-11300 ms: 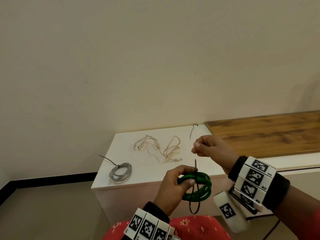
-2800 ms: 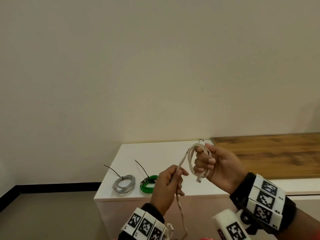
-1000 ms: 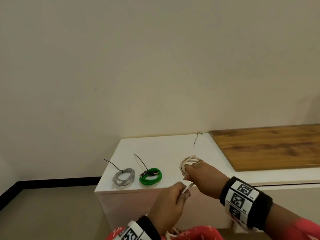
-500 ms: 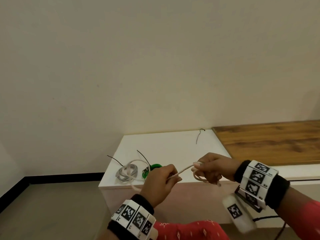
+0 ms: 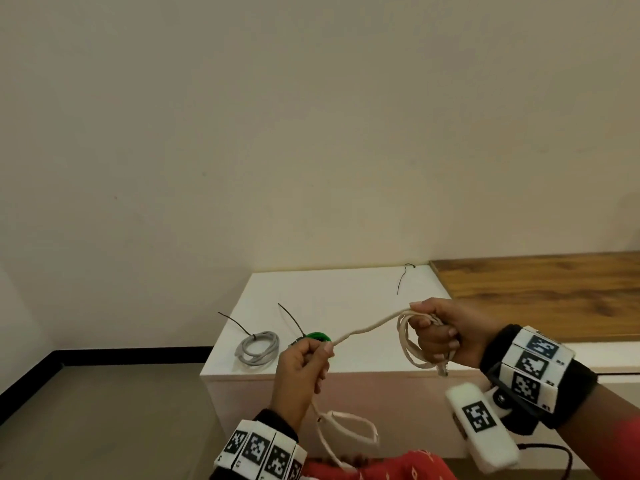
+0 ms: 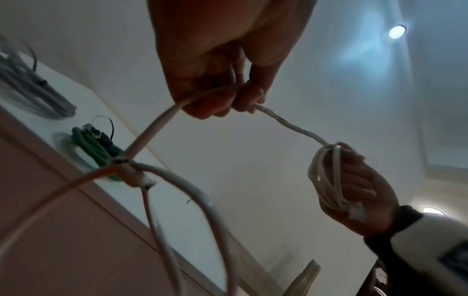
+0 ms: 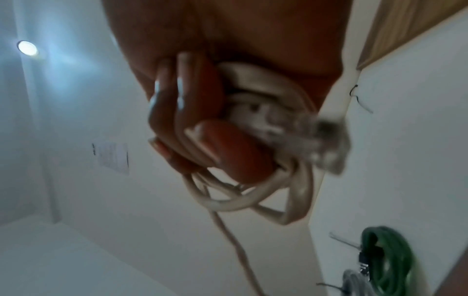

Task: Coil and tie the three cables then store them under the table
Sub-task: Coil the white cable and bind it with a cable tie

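Note:
My right hand [image 5: 437, 336] grips several loops of a cream cable [image 5: 370, 328] wound round its fingers [image 7: 228, 152], held in the air above the front of the white table [image 5: 346, 299]. My left hand [image 5: 306, 358] pinches the same cable [image 6: 291, 128] further along, and the slack hangs in loops [image 5: 346, 431] down to my lap. On the table's left end lie a tied grey coil [image 5: 258, 348] and a tied green coil [image 5: 317, 337], half hidden behind my left hand. A loose black tie [image 5: 403, 278] lies at the table's back.
A wooden board [image 5: 540, 296] covers the table surface to the right. A beige wall stands close behind. Grey floor with a black skirting [image 5: 31, 379] lies to the left. Both wrists carry marker bands and a camera.
Both hands have risen and drawn apart, stretching a length of cream cable between them. The head view has shifted slightly.

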`<state>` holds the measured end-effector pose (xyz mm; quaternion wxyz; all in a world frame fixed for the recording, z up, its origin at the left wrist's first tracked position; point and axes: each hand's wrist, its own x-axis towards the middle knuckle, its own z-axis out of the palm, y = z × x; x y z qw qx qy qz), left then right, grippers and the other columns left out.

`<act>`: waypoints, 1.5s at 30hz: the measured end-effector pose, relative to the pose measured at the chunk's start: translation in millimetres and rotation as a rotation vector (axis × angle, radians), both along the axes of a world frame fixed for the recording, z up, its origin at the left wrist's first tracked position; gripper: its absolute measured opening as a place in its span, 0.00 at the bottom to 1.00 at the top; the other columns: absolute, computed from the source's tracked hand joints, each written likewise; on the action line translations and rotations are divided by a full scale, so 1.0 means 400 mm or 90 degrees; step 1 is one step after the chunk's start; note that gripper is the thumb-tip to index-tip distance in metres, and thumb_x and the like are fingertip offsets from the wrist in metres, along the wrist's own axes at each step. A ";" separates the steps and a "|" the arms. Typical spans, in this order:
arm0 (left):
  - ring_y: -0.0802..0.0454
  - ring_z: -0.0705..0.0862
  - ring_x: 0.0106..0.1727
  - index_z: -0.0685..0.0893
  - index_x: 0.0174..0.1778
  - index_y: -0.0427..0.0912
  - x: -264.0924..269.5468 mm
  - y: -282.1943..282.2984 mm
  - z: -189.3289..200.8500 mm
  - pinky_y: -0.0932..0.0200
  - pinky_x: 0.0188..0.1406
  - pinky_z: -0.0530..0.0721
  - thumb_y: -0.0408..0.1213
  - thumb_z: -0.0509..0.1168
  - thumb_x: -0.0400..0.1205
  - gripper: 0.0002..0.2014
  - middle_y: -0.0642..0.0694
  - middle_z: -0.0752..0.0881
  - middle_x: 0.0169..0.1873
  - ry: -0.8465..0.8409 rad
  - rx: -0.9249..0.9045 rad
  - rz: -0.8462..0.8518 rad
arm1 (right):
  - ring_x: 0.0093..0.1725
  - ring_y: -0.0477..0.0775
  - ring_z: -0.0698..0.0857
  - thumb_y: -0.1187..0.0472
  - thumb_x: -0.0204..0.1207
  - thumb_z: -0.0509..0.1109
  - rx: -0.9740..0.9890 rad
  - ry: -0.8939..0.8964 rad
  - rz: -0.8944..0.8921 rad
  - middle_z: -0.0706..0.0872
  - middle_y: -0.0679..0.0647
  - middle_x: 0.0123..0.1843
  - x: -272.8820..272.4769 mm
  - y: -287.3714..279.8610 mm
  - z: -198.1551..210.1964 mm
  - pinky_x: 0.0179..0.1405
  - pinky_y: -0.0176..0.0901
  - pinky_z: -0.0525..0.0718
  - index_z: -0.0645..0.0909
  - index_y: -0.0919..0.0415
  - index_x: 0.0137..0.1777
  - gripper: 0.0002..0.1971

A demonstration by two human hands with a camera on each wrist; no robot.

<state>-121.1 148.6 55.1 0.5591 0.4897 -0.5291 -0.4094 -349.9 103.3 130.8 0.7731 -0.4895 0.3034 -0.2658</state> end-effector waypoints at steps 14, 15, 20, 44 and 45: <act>0.62 0.72 0.30 0.74 0.55 0.53 -0.117 0.069 -0.074 0.60 0.39 0.73 0.41 0.51 0.84 0.09 0.57 0.73 0.26 -0.446 -0.072 -0.120 | 0.25 0.47 0.77 0.59 0.78 0.58 -0.140 -0.339 -0.411 0.76 0.48 0.24 0.086 0.031 0.022 0.31 0.37 0.83 0.75 0.60 0.42 0.07; 0.60 0.73 0.31 0.73 0.52 0.55 -0.119 0.075 -0.068 0.60 0.39 0.73 0.44 0.50 0.82 0.08 0.57 0.73 0.25 -0.449 -0.084 -0.130 | 0.27 0.48 0.76 0.60 0.82 0.54 -0.173 -0.286 -0.428 0.77 0.49 0.24 0.095 0.034 0.010 0.32 0.38 0.81 0.74 0.61 0.44 0.09; 0.58 0.80 0.34 0.73 0.39 0.58 -0.109 0.088 -0.022 0.58 0.44 0.79 0.46 0.52 0.78 0.05 0.61 0.81 0.26 -0.418 -0.105 -0.193 | 0.36 0.37 0.78 0.60 0.77 0.52 -0.708 0.192 -0.332 0.77 0.46 0.38 0.103 0.041 -0.066 0.40 0.26 0.77 0.68 0.50 0.41 0.06; 0.64 0.82 0.38 0.81 0.31 0.63 0.067 0.002 -0.017 0.73 0.34 0.72 0.67 0.49 0.70 0.19 0.66 0.85 0.32 -0.311 -0.136 -0.020 | 0.09 0.44 0.61 0.46 0.74 0.61 -0.137 0.095 -0.055 0.63 0.46 0.08 0.021 0.020 -0.017 0.16 0.34 0.68 0.72 0.58 0.19 0.24; 0.61 0.80 0.36 0.81 0.28 0.64 0.067 0.007 -0.029 0.70 0.34 0.72 0.66 0.49 0.70 0.19 0.63 0.84 0.30 -0.330 -0.121 -0.039 | 0.09 0.44 0.61 0.47 0.73 0.62 -0.095 0.035 -0.072 0.63 0.45 0.08 0.023 0.019 -0.013 0.16 0.34 0.70 0.72 0.58 0.19 0.24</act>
